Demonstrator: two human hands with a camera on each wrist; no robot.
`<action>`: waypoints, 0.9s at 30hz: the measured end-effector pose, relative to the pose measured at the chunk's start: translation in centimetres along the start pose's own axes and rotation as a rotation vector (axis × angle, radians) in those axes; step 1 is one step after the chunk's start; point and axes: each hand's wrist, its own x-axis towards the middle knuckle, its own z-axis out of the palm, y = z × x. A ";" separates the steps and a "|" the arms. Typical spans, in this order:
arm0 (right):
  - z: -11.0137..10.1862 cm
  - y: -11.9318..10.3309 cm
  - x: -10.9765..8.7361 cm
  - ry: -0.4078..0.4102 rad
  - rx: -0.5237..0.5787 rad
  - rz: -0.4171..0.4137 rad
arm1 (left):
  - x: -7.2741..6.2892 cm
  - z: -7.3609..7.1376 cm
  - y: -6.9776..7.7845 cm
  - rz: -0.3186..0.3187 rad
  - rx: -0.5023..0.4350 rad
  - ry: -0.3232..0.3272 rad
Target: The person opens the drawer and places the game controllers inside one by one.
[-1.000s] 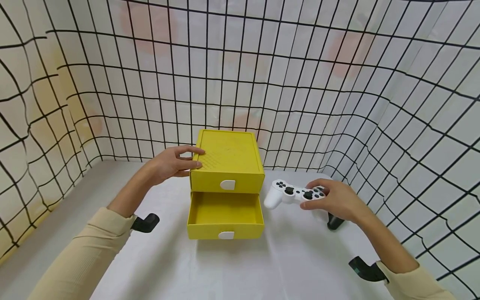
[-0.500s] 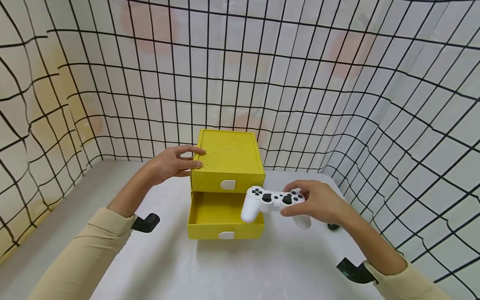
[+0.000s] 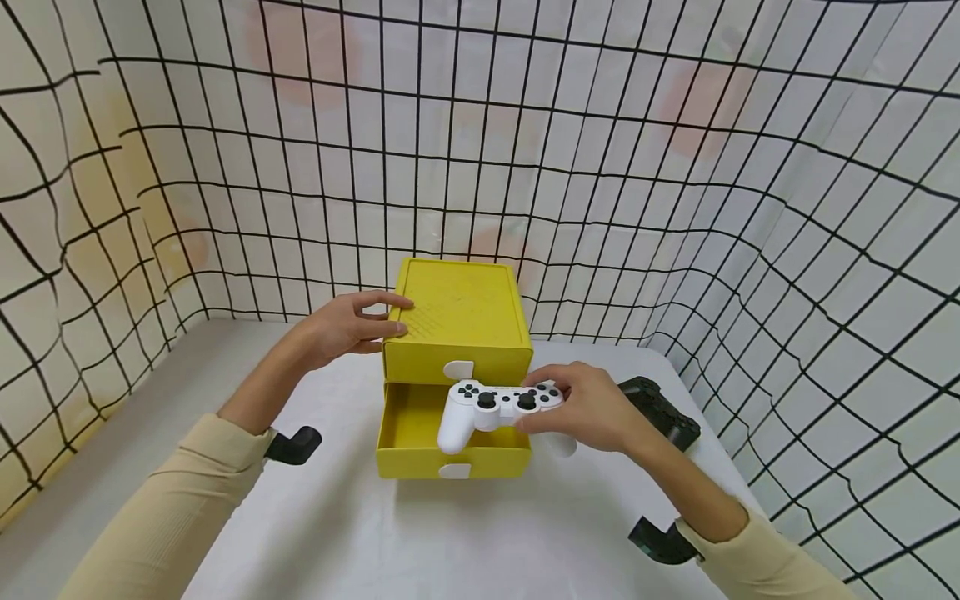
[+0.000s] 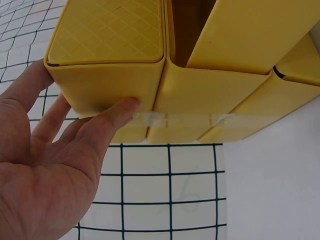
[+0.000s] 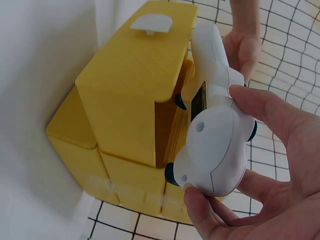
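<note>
Controller (image 3: 506,407) in right grip (image 3: 588,408), near open drawer (image 3: 491,464) edge

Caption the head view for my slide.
The right hand holds a white game controller over an open yellow drawer; the left hand rests on the cabinet.

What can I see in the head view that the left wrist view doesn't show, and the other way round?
Only the head view shows the right hand holding the white controller, the black controller on the table, and two white drawer handles.

Only the left wrist view shows the bottom section and what looks like clear tape along the side.

Both show the left hand touching the yellow drawer unit, its pulled-out drawer, and dark mesh.
</note>
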 end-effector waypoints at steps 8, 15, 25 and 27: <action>1.2 -0.7 0.4 -0.009 -0.001 -0.005 | 0.0 0.1 0.0 -0.001 -0.012 -0.005; 2.3 -1.5 1.0 0.006 -0.007 -0.045 | -0.1 0.1 0.1 0.007 -0.014 -0.007; 4.0 -1.7 2.3 0.037 0.015 -0.069 | -0.1 0.1 0.1 0.011 -0.015 -0.006; 4.2 -1.7 2.5 0.044 0.012 -0.073 | -0.1 0.1 0.1 0.011 -0.015 -0.006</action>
